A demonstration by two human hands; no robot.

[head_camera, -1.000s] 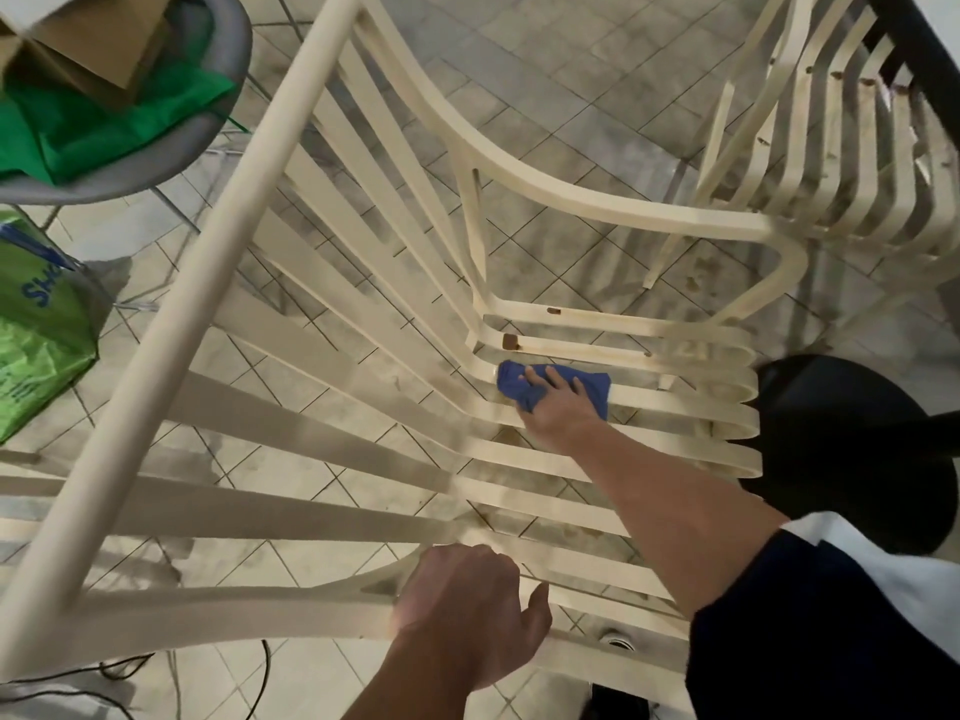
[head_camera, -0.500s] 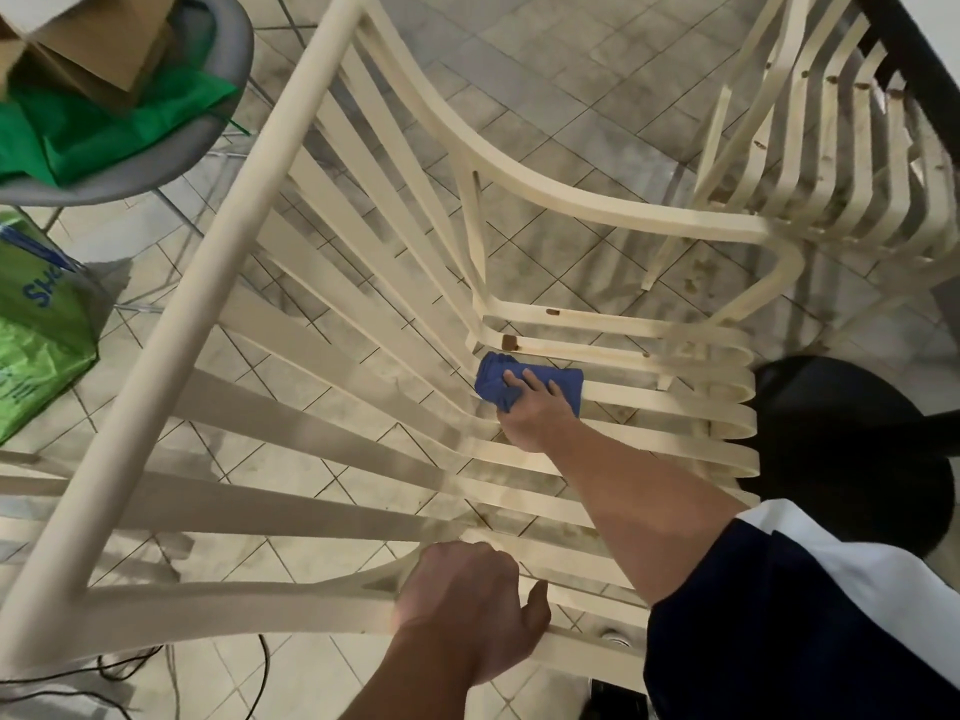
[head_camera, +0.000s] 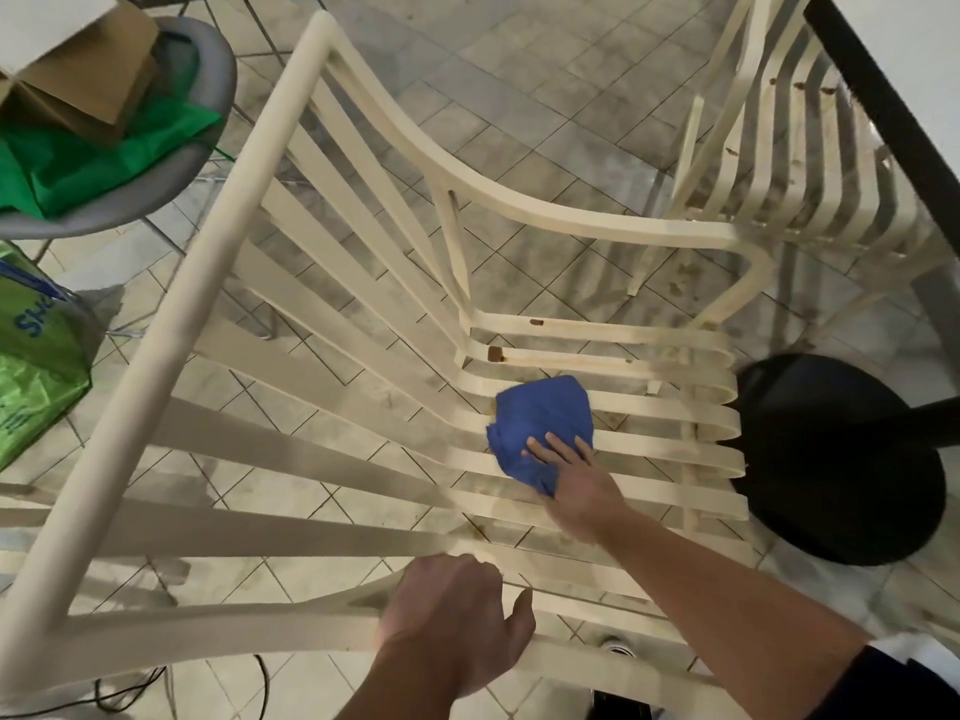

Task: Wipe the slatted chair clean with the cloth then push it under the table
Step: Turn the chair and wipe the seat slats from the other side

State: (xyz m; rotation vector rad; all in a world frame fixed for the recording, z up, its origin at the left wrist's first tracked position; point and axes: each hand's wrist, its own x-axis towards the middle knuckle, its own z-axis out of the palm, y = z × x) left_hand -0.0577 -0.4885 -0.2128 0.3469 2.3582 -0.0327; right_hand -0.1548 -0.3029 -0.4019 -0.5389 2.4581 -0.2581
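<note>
A cream slatted chair fills the view, seen from above. Its seat slats carry brown stains near the back. A crumpled blue cloth lies on the seat slats. My right hand presses on the cloth's near edge with straight fingers. My left hand grips the chair's near armrest, fingers curled over the rail. The table, with a dark edge and a white top, runs along the upper right.
A second cream slatted chair with brown spots stands at the upper right by the table. A round black stool sits right of the seat. A grey chair with cardboard and green cloth, and a green bag, stand left. Cables lie on the tiled floor.
My right hand has slid the cloth across the seat slats and drawn it back toward me, with more cloth showing ahead of the fingers. My left hand has kept its grip.
</note>
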